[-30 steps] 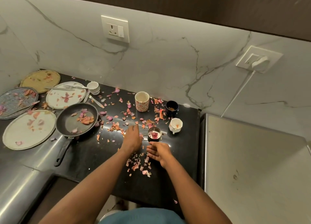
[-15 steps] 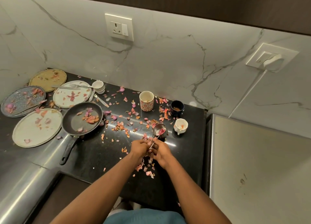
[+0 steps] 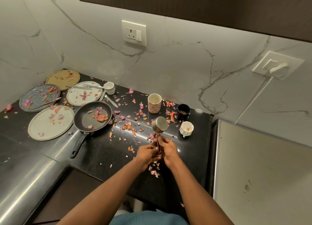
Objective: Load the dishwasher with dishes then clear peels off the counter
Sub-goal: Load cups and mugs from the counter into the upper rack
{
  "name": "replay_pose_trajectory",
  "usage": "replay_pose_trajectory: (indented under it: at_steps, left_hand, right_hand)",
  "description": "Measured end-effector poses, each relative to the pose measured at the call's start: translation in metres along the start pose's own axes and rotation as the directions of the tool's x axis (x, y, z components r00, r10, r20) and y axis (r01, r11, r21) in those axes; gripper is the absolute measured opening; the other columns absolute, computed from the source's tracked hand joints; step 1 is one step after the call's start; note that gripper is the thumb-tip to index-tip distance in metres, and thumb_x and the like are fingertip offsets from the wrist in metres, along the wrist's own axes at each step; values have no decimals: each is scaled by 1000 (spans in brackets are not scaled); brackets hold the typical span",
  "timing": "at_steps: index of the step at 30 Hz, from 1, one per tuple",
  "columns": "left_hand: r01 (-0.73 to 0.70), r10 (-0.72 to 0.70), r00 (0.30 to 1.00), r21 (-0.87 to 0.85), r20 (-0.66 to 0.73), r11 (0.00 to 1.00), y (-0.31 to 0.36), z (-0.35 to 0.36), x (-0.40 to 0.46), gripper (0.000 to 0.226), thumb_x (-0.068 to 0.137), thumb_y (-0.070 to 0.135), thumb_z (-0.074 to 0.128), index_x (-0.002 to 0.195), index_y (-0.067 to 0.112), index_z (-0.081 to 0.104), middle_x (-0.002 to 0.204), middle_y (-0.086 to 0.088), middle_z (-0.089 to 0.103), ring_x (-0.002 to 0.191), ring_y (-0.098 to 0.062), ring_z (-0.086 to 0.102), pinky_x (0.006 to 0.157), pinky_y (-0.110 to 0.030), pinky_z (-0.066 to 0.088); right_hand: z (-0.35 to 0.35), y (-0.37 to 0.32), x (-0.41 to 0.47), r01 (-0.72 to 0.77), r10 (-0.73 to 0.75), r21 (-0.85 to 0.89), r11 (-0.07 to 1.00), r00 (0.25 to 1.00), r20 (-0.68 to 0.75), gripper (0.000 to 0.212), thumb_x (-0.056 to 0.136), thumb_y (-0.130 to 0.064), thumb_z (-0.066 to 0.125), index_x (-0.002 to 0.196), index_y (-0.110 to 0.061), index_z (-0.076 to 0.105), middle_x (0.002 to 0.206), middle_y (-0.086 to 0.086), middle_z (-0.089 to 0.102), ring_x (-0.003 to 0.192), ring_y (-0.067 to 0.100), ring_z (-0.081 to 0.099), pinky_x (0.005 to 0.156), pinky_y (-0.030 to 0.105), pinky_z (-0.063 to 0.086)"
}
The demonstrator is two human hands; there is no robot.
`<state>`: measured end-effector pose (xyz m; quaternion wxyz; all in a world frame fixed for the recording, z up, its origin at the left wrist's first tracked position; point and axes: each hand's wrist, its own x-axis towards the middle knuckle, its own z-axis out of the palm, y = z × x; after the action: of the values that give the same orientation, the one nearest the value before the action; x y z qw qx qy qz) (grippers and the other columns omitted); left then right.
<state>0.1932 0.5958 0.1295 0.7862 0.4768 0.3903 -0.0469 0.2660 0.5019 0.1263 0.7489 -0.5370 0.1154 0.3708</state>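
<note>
Small steel cup (image 3: 160, 124) lifted above the black counter (image 3: 104, 150), tipped on its side, wire handle pinched by right hand (image 3: 169, 149); left hand (image 3: 147, 154) curled alongside, touching. Peels (image 3: 128, 126) scattered around. Frying pan (image 3: 93, 116) holding peels; patterned mug (image 3: 154, 103) beyond.

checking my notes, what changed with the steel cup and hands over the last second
The small steel cup has come up off the counter and tipped on its side; a second ago it stood upright with peel inside. The right hand now pinches its wire handle, the left hand closing in beside it. Plates, frying pan and mugs stayed put.
</note>
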Motion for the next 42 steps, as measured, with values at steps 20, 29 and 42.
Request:
replay_pose_trajectory:
  at_steps: [20,29,42]
  left_hand:
    - [-124,133,991,239,-22,963,-1,-50,-45,43,85,46,77,108,10,69,106,-15,69,97,-34,69,73,-47,63]
    - [-123,35,973,384,228,915,-79,-72,-102,23,85,15,80,105,9,71,107,-18,71,95,-31,72,68,-41,62]
    - [-24,-245,871,535,426,845,-194,-57,-171,17,95,16,70,111,18,71,112,-15,69,97,-33,71,75,-53,62]
  right_hand:
    - [-35,63,-107,13,-37,-322,947,997,-70,13,95,-16,72,105,-15,79,89,9,76,60,10,57,59,24,48]
    - [-75,153,-181,-21,-55,-272,962,962,-269,21,93,-17,75,111,-5,77,91,15,74,56,7,56,53,19,43]
    - [-131,239,-338,-28,0,-48,998,865,-502,19,97,-2,64,114,3,72,80,8,74,62,9,62,56,18,46]
